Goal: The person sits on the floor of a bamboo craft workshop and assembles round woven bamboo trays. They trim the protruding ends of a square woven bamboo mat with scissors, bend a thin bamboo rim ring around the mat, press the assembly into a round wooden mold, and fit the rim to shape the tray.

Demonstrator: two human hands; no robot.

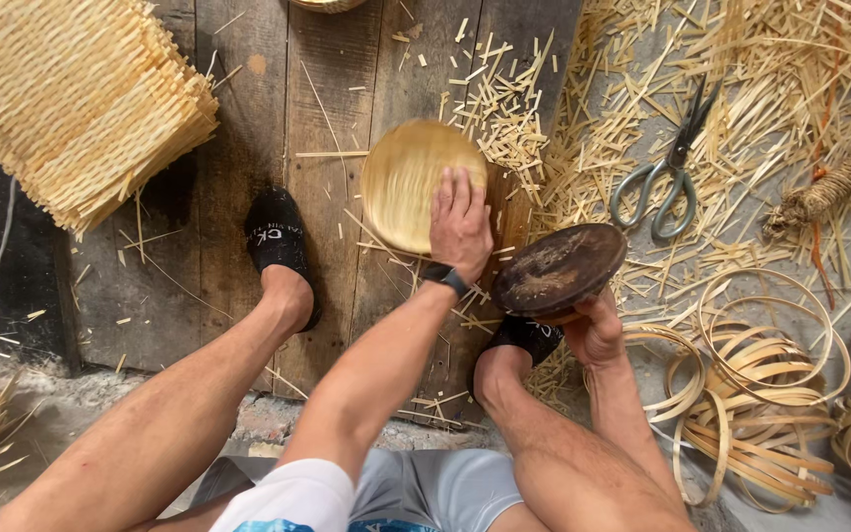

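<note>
Left hand [460,225] lies flat, fingers spread, on the pale woven disc [408,182] at centre, hiding its near-right edge. Right hand [593,330] grips the dark round wooden form [558,268] from beneath, fingers mostly hidden. Scissors [664,172] lie far right among cuttings.

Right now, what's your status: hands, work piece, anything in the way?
Left hand flat on round woven disc. Right hand holds dark round wooden disc. Scissors and cut strips lie alongside, apart.
</note>
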